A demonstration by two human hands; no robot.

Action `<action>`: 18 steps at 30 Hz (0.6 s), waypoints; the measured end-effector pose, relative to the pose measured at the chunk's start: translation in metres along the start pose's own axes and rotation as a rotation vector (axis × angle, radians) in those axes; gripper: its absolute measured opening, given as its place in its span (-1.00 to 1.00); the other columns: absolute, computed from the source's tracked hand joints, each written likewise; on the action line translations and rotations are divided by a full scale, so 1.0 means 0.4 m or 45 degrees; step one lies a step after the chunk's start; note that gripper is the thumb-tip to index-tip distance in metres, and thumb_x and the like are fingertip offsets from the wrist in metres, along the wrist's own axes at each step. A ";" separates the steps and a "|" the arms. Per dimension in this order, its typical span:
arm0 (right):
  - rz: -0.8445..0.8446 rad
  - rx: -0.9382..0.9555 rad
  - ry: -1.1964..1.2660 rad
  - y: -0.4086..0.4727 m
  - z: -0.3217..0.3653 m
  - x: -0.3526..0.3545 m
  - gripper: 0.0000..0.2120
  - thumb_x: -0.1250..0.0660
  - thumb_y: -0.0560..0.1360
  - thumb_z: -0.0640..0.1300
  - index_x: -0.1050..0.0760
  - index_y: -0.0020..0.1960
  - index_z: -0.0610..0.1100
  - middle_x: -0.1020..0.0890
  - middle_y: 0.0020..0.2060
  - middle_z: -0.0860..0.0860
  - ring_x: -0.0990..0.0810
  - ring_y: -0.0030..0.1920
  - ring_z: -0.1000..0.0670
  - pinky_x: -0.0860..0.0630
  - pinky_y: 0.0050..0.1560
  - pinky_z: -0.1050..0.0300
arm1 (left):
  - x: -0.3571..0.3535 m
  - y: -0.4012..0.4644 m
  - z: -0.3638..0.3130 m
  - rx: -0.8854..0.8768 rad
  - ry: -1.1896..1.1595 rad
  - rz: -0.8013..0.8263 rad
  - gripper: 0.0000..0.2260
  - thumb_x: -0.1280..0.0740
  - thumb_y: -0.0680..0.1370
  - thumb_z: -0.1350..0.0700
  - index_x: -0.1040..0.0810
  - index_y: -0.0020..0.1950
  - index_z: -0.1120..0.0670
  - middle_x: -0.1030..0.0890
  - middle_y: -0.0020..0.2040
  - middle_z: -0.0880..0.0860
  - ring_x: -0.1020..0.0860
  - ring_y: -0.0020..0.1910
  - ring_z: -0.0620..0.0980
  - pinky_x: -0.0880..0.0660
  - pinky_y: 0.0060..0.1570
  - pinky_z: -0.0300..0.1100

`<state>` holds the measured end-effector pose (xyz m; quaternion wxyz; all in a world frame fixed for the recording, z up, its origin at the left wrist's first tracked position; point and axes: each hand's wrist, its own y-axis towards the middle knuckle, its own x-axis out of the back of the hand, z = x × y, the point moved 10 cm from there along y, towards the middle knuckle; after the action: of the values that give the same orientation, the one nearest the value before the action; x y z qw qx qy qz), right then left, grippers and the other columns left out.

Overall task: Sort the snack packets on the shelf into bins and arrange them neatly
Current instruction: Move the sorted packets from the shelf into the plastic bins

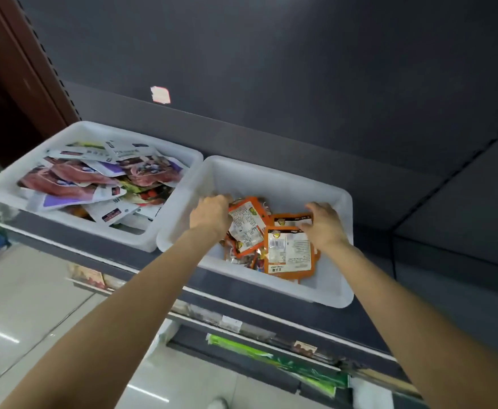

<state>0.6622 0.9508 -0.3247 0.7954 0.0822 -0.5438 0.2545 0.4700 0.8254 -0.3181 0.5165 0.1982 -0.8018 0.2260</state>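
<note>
Shelf (pixel 271 149): dark, deep, with bare room behind both bins and to the right of them. Its front edge runs just under the bins' near walls.

Left bin (pixel 2 187): white, heaped with purple-and-red packets (pixel 73 178) lying at all angles. A few near the front (pixel 115 214) lap up toward the near rim. Judgement: a nudge to this bin could tip those over the wall and down to the floor. The two bins touch at their facing walls, so a shove on one likely carries to the other.

Right bin (pixel 271 175): white, its near wall looks to overhang the shelf's front edge a little; hard to say for sure. Orange packets (pixel 289 249) are bunched at the middle and front; the back half and right side of the bin floor are bare, so there is room to spread and square the stack.

Left hand (pixel 211 214): inside the right bin at its left wall, fingers curled on the top edge of one tilted orange packet (pixel 246 222). Right hand (pixel 326 224): fingers bent down on another orange packet (pixel 293 221) toward the right; whether it pinches or only presses, cannot tell.

Risks, judged:
- Packets look slick; the tilted one may slide out of the pinch and drop among the others.
- Pulling toward the body could drag the bin further over the shelf edge.
- Forearms cross the near rim; lifting them carelessly could catch it.
</note>
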 end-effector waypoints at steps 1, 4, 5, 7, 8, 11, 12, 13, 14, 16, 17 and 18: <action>-0.008 0.021 -0.010 -0.007 0.005 0.004 -0.58 -0.26 0.57 -0.16 -0.32 0.41 -0.15 -0.38 0.32 -0.14 -0.36 0.33 -0.12 -0.36 0.31 0.02 | 0.008 -0.005 -0.022 -0.067 0.080 -0.026 -0.65 -0.27 0.56 0.21 -0.44 0.34 0.03 -0.50 0.19 0.16 -0.46 0.20 0.20 -0.47 0.05 0.05; -0.106 0.127 0.021 -0.045 0.030 0.041 -0.64 -0.25 0.57 -0.19 -0.39 0.36 -0.16 -0.43 0.29 -0.12 -0.42 0.29 -0.10 -0.39 0.28 0.03 | 0.029 -0.031 -0.106 -0.274 0.154 -0.097 -0.69 -0.23 0.58 0.18 -0.43 0.33 0.07 -0.50 0.17 0.15 -0.47 0.18 0.19 -0.47 0.00 0.05; -0.158 0.158 0.036 -0.061 0.036 0.061 -0.66 -0.24 0.56 -0.20 -0.42 0.34 -0.16 -0.45 0.28 -0.12 -0.44 0.26 -0.10 -0.41 0.25 0.06 | 0.033 -0.043 -0.139 -0.347 0.165 -0.117 -0.70 -0.22 0.59 0.17 -0.43 0.33 0.08 -0.51 0.16 0.14 -0.48 0.17 0.18 -0.47 0.00 0.04; -0.280 0.193 0.071 -0.103 0.035 0.109 -0.68 -0.24 0.56 -0.23 -0.46 0.30 -0.16 -0.49 0.22 -0.11 -0.51 0.18 -0.09 -0.47 0.15 0.07 | 0.044 -0.072 -0.206 -0.478 0.176 -0.188 -0.73 -0.19 0.60 0.13 -0.44 0.30 0.08 -0.53 0.16 0.12 -0.49 0.16 0.15 -0.47 0.00 0.00; -0.345 0.203 0.103 -0.127 0.027 0.135 -0.69 -0.24 0.55 -0.24 -0.47 0.29 -0.16 -0.51 0.18 -0.11 -0.53 0.14 -0.09 -0.49 0.09 0.07 | 0.048 -0.088 -0.236 -0.521 0.153 -0.228 -0.74 -0.18 0.61 0.11 -0.45 0.28 0.08 -0.54 0.15 0.11 -0.50 0.14 0.14 -0.47 -0.01 -0.02; -0.474 0.184 0.189 -0.207 -0.034 0.198 -0.71 -0.25 0.54 -0.23 -0.49 0.26 -0.14 -0.54 0.08 -0.09 -0.53 0.04 -0.05 -0.51 0.00 0.05 | 0.035 -0.134 -0.316 -0.575 -0.034 -0.277 -0.78 -0.21 0.60 0.10 -0.49 0.21 0.10 -0.58 0.10 0.11 -0.54 0.06 0.15 -0.52 -0.05 -0.01; -0.487 0.165 0.189 -0.234 -0.066 0.212 -0.72 -0.25 0.55 -0.22 -0.49 0.25 -0.14 -0.54 0.07 -0.08 -0.54 0.04 -0.04 -0.52 0.01 0.03 | 0.024 -0.149 -0.344 -0.575 -0.114 -0.268 -0.78 -0.22 0.59 0.11 -0.51 0.20 0.11 -0.60 0.09 0.12 -0.55 0.05 0.15 -0.53 -0.06 0.01; -0.486 0.145 0.178 -0.261 -0.102 0.224 -0.73 -0.26 0.55 -0.21 -0.50 0.24 -0.13 -0.54 0.06 -0.08 -0.54 0.04 -0.04 -0.53 0.03 0.01 | 0.010 -0.164 -0.375 -0.573 -0.183 -0.256 -0.79 -0.23 0.58 0.12 -0.51 0.19 0.10 -0.61 0.08 0.12 -0.57 0.03 0.15 -0.54 -0.07 0.02; -0.473 0.119 0.162 -0.287 -0.142 0.232 -0.74 -0.26 0.56 -0.19 -0.50 0.24 -0.14 -0.54 0.05 -0.08 -0.54 0.05 -0.04 -0.52 0.04 -0.01 | -0.009 -0.182 -0.410 -0.575 -0.229 -0.241 -0.78 -0.24 0.58 0.12 -0.51 0.20 0.10 -0.61 0.07 0.12 -0.58 0.02 0.15 -0.55 -0.07 0.02; -0.433 0.037 0.129 -0.346 -0.240 0.249 -0.76 -0.25 0.57 -0.16 -0.51 0.22 -0.14 -0.54 0.03 -0.08 -0.55 0.03 -0.05 -0.52 0.06 -0.04 | -0.062 -0.226 -0.496 -0.606 -0.267 -0.179 -0.77 -0.24 0.58 0.11 -0.51 0.22 0.08 -0.62 0.07 0.10 -0.59 0.01 0.13 -0.55 -0.06 -0.01; -0.412 -0.016 0.113 -0.377 -0.296 0.256 -0.77 -0.24 0.58 -0.14 -0.52 0.21 -0.14 -0.54 0.03 -0.08 -0.56 0.02 -0.05 -0.52 0.06 -0.05 | -0.097 -0.253 -0.547 -0.638 -0.279 -0.132 -0.77 -0.25 0.58 0.11 -0.51 0.22 0.07 -0.62 0.07 0.08 -0.59 0.01 0.11 -0.55 -0.05 -0.02; -0.392 -0.067 0.093 -0.411 -0.353 0.264 -0.77 -0.23 0.59 -0.13 -0.53 0.19 -0.13 -0.55 0.03 -0.08 -0.57 0.00 -0.06 -0.52 0.05 -0.06 | -0.135 -0.283 -0.601 -0.682 -0.285 -0.078 -0.78 -0.26 0.57 0.10 -0.52 0.21 0.05 -0.63 0.07 0.05 -0.58 0.02 0.08 -0.54 -0.03 -0.03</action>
<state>0.8891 0.9006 -0.2605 0.8461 0.1345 -0.5021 0.1180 0.7310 0.8737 -0.2622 0.4654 0.1027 -0.8785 -0.0327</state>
